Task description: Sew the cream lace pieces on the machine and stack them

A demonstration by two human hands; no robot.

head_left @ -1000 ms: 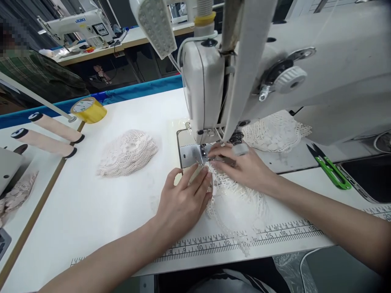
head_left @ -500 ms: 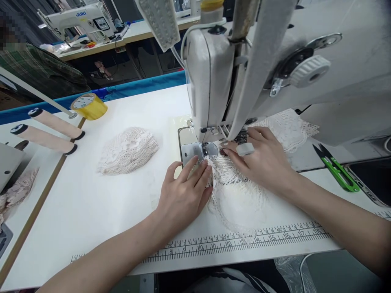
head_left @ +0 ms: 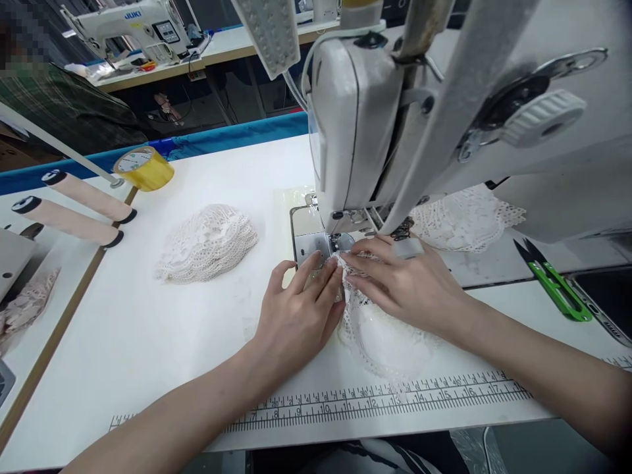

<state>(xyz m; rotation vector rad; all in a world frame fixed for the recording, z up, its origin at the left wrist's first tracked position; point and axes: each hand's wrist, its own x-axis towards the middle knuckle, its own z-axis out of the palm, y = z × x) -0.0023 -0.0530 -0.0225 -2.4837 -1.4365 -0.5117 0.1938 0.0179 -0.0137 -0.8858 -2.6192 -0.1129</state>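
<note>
- lace piece [head_left: 382, 339]: white openwork, scalloped rounded edge, lies flat on the surface [head_left: 172, 349] in front of the sewing machine [head_left: 355, 131]; long axis runs near to far, far end points into the presser foot [head_left: 336, 242], near edge touches the printed ruler [head_left: 395, 398]
- left hand [head_left: 296, 316]: palm down, fingers straight, tips press the lace's left edge at the metal needle plate [head_left: 309, 249]; grip not closed, nothing pinched
- right hand [head_left: 409, 289]: flat on top of the lace, fingers spread and pointing left toward the foot, grip loose and unclosed; white ring-like band [head_left: 407, 249] on one finger
- stack of lace [head_left: 207, 243]: domed pile, same mesh texture, left of the machine, well apart from the hands
- more lace [head_left: 464, 217]: flat, far right, under the machine arm
- thread snips [head_left: 557, 283]: green handle, black blades pointing far-left, right side
- tape roll [head_left: 143, 168]: yellow, far left
- two pink cylinders [head_left: 83, 201]: black caps, lying on their sides
</note>
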